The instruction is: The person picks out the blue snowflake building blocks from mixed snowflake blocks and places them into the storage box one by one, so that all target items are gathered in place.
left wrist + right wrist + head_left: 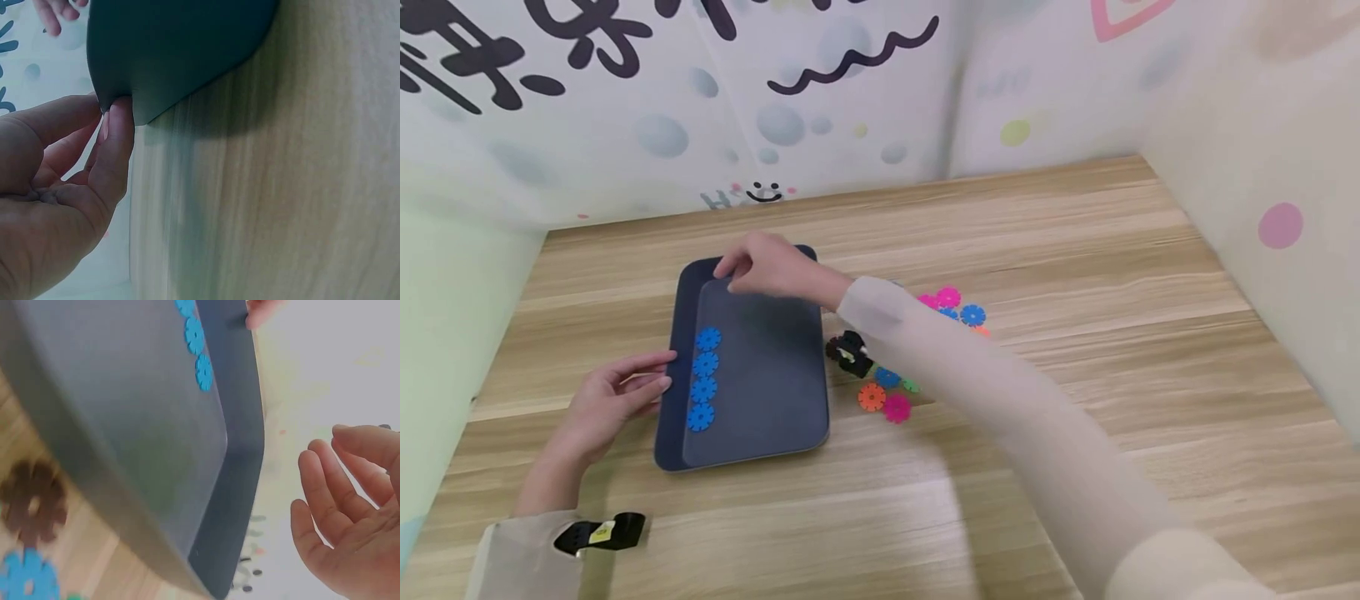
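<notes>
A dark grey rectangular tray [767, 383] lies on the wooden table. Along its left side, several blue notched flower-shaped discs [703, 389] form a straight column. My left hand [602, 404] pinches the tray's left rim between thumb and fingers, as the left wrist view shows close up at the tray wall [178, 56]. Over the tray's far end hovers my right hand [769, 265], its fingers loosely bent. The right wrist view shows nothing held in that right hand [350, 506], with the tray's corner beside it.
Right of the tray lie loose discs: an orange disc [872, 397], a pink disc [897, 408], a blue disc [973, 315] and several others, partly hidden beneath the right sleeve [970, 367]. A printed wall [850, 125] stands behind the table.
</notes>
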`<state>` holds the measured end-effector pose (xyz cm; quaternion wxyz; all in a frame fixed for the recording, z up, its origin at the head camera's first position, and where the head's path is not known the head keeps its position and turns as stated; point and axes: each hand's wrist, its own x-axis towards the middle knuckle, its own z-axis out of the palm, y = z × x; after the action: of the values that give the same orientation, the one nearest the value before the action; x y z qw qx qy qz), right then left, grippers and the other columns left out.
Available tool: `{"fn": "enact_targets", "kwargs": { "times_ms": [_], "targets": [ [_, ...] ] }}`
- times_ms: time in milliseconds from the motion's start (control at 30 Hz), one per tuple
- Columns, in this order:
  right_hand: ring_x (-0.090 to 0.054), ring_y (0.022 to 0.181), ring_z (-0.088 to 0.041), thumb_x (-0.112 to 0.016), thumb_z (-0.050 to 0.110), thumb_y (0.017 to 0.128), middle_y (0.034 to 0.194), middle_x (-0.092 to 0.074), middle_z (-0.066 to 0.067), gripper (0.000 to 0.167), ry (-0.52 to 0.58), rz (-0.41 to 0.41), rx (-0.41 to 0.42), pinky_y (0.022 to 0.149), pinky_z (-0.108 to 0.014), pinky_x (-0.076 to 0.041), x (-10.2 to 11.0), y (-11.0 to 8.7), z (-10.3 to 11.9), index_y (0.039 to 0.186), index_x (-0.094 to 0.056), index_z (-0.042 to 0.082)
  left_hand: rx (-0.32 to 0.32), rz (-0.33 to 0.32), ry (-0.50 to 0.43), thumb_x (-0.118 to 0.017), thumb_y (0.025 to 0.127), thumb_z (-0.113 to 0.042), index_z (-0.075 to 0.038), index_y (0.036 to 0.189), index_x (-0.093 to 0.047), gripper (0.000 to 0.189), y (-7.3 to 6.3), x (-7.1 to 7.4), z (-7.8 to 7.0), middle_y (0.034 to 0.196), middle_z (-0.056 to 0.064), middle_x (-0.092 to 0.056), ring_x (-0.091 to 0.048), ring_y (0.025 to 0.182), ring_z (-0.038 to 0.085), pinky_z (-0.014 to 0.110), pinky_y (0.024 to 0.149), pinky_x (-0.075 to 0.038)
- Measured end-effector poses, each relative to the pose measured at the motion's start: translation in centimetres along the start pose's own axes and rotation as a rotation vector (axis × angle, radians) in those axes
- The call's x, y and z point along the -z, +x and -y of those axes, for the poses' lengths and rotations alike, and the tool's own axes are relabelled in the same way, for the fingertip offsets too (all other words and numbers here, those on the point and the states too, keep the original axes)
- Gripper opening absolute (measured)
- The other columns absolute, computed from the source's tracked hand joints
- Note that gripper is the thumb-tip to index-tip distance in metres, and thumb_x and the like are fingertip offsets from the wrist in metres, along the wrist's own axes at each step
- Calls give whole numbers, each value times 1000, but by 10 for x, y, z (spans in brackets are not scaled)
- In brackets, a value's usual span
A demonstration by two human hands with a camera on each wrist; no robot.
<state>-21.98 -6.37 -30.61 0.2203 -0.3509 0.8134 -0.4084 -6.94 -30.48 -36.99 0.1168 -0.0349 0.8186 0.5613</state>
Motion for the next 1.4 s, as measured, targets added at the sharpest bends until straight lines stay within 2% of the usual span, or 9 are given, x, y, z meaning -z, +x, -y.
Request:
{"fn": "enact_targets", "kwargs": {
  "times_ms": [200, 367, 600, 800, 1067, 1300, 1400],
  "targets": [
    [-56, 88, -10, -61, 9, 88, 105, -62, -5, 25, -62, -7, -10, 74, -17, -46, 13, -25, -12, 112, -64, 6, -2, 0, -2, -58, 91, -13, -12, 128, -54, 37, -2, 0, 0, 101, -11, -57, -59, 87, 0, 18, 69, -52],
    [-56, 86, -10, -62, 9, 87, 103, -63, -6, 23, -100, 0, -6, 74, -18, -46, 23, -45, -26, 110, -66, 6, 5, -4, 42, -57, 92, -16, -11, 130, -51, 39, -2, 0, -1, 103, -11, -56, -58, 88, -1, 18, 71, -51],
    [-58, 85, -13, -63, 6, 86, 97, -64, -6, 25, -102, 31, 20, 76, -20, -48, 37, -72, -48, 111, -65, 2, 7, -3, 44, -58, 91, -15, -12, 131, -51, 40, -1, 1, -1, 102, -12, -55, -58, 88, -1, 18, 70, -51],
    [-59, 83, -16, -63, 5, 86, 94, -65, -6, 27, -97, 63, -7, 74, -23, -49, 42, -103, -61, 113, -64, 0, 7, -8, 50, -57, 91, -15, -11, 130, -51, 39, -1, 0, -2, 102, -13, -56, -58, 87, -2, 18, 70, -51],
    [-58, 82, -13, -65, 4, 83, 91, -65, -4, 24, -124, 94, 23, 73, -24, -49, 37, -137, -86, 107, -66, 0, 1, -7, 68, -57, 92, -15, -8, 131, -50, 40, -3, 1, -2, 103, -12, -55, -57, 88, -2, 18, 70, -51],
    [-53, 84, -16, -68, 4, 81, 92, -62, -4, 21, -142, 88, 35, 73, -26, -48, 24, -153, -96, 102, -69, 2, -2, -4, 35, -57, 91, -14, -10, 130, -52, 39, -3, 0, -2, 102, -12, -56, -58, 88, -1, 18, 70, -51],
    [-50, 85, -17, -71, 7, 80, 93, -62, -3, 23, -185, 92, 23, 72, -26, -46, 17, -157, -98, 103, -69, 3, -3, -3, 42, -57, 91, -14, -9, 130, -51, 40, -2, 0, -3, 103, -12, -56, -58, 88, -2, 18, 70, -51]
  ]
}}
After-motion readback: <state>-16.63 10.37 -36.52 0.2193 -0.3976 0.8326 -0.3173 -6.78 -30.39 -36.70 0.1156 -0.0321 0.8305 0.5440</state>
